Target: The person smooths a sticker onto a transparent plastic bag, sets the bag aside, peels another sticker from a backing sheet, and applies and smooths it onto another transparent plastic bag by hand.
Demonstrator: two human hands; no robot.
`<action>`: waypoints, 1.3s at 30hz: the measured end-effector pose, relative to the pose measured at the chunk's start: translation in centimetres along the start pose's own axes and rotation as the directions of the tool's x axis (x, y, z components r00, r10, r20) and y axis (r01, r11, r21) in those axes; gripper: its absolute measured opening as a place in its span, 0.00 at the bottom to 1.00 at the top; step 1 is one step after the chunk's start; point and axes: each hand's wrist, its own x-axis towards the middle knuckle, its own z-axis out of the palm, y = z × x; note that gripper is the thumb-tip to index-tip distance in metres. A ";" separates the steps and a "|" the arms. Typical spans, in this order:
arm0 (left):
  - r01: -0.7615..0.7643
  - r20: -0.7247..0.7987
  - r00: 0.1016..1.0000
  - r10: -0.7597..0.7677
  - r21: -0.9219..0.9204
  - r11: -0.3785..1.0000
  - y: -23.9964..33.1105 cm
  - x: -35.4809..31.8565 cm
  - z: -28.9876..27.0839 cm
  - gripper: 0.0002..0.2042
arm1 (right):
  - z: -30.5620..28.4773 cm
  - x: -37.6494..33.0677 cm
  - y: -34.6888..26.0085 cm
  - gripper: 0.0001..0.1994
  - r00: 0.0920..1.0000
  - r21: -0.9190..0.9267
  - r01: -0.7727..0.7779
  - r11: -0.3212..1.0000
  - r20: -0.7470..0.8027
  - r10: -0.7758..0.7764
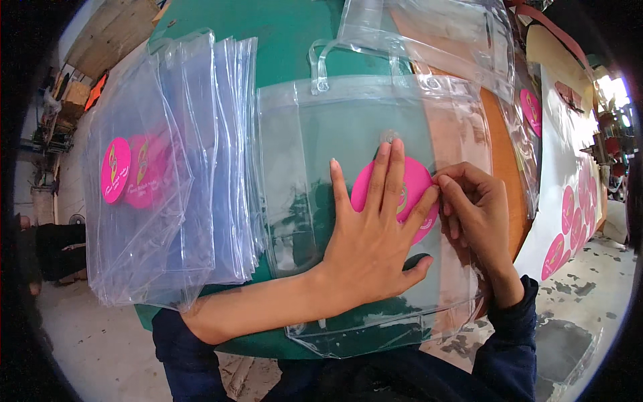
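A clear plastic bag (pixel 281 167) with a clear handle lies flat in front of me. On it is a round pink sticker (pixel 362 187), partly covered by my left hand (pixel 368 248). That hand lies flat with its fingers spread, pressing over the sticker. Its index fingertip reaches the sticker's right side. There my right hand (pixel 479 211) pinches the sticker's edge between thumb and forefinger, the other fingers curled under. My left forearm crosses the bag's lower left corner.
A thick stack of clear bags (pixel 221 167) lies at the left, with a pink sticker (pixel 115 171) on top. Another clear bag (pixel 455 40) lies at the back right. A white sheet of pink stickers (pixel 552 221) hangs at the right. Beneath is a green tabletop (pixel 288 27).
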 end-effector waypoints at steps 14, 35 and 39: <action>0.004 -0.003 1.000 -0.004 0.008 1.000 -0.4 0.2 0.1 0.39 | -0.1 0.0 0.0 0.06 0.999 0.030 0.013 0.999 0.038 -0.014; 0.050 -0.092 0.995 -0.050 -0.006 0.999 -0.4 1.0 0.2 0.36 | 0.0 0.2 -0.2 0.12 0.999 0.045 0.027 0.999 0.033 -0.028; 0.050 -0.121 0.991 -0.051 -0.013 0.999 -1.0 1.2 -0.2 0.32 | 0.0 0.2 -0.2 0.13 0.998 0.072 0.002 0.997 0.060 -0.006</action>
